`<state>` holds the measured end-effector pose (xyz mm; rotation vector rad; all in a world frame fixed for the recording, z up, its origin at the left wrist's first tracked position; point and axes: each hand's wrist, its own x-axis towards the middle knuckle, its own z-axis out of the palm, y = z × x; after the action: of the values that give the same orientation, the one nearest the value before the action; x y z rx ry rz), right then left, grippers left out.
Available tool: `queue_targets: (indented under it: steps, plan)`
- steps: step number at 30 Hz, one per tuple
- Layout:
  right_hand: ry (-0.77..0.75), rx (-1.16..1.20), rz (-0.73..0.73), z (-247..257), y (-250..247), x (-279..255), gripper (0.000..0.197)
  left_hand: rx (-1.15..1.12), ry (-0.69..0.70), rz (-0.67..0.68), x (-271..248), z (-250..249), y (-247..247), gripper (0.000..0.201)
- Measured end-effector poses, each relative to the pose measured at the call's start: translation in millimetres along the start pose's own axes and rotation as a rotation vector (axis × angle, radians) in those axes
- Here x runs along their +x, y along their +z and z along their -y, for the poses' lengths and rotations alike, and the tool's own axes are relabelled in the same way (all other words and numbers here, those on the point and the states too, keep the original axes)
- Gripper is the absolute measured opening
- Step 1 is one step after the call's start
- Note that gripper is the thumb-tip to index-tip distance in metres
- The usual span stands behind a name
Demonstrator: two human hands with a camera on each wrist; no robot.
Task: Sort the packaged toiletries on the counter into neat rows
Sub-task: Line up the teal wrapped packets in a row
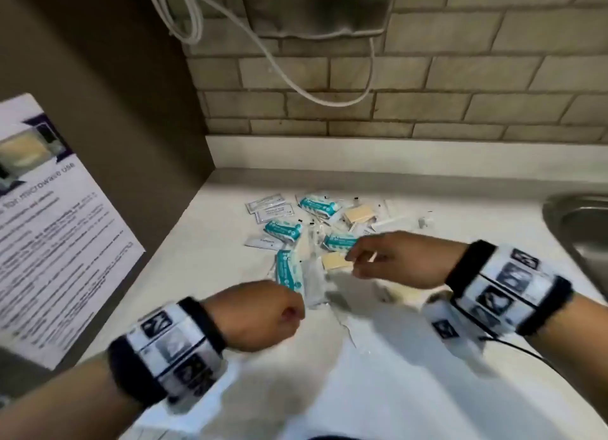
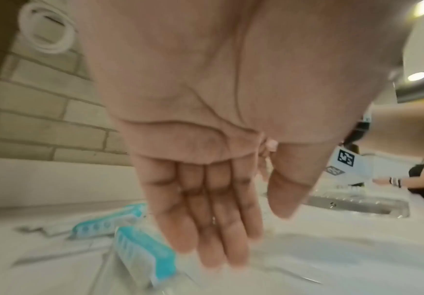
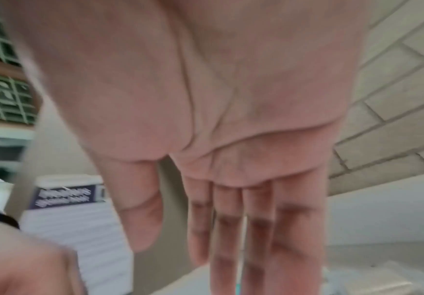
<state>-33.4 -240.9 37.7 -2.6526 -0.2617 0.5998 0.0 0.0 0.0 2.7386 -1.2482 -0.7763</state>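
Observation:
A loose pile of packaged toiletries lies on the white counter (image 1: 230,308): teal-and-white packets (image 1: 283,229) (image 2: 145,253), beige packets (image 1: 358,214), flat white sachets (image 1: 269,206) and clear wrappers (image 1: 314,285). My left hand (image 1: 263,314) hovers at the pile's near left edge. The left wrist view shows its fingers (image 2: 218,249) straight and holding nothing, just above a teal packet. My right hand (image 1: 355,262) reaches in from the right over a beige packet (image 1: 335,262), beside another teal packet (image 1: 339,241). Its fingers (image 3: 231,259) are straight and empty; whether they touch a packet is unclear.
A steel sink (image 1: 579,229) sits at the right edge of the counter. On the left, a brown cabinet panel (image 1: 131,110) carries a printed notice (image 1: 49,226). A white cable (image 1: 279,61) hangs on the tiled wall behind. Another person's arm (image 2: 422,179) shows beyond the sink.

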Motion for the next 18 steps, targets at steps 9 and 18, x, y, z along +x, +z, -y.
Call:
queue_targets:
  steps: [9, 18]
  plan:
    - [0.29, -0.345, -0.057, -36, 18, 126, 0.044, 0.342, 0.005, 0.058, 84, 44, -13, 0.101]
    - [0.338, 0.006, -0.241, -29, -20, 160, 0.068, -0.173, 0.033, -0.285, 103, 69, -49, 0.035]
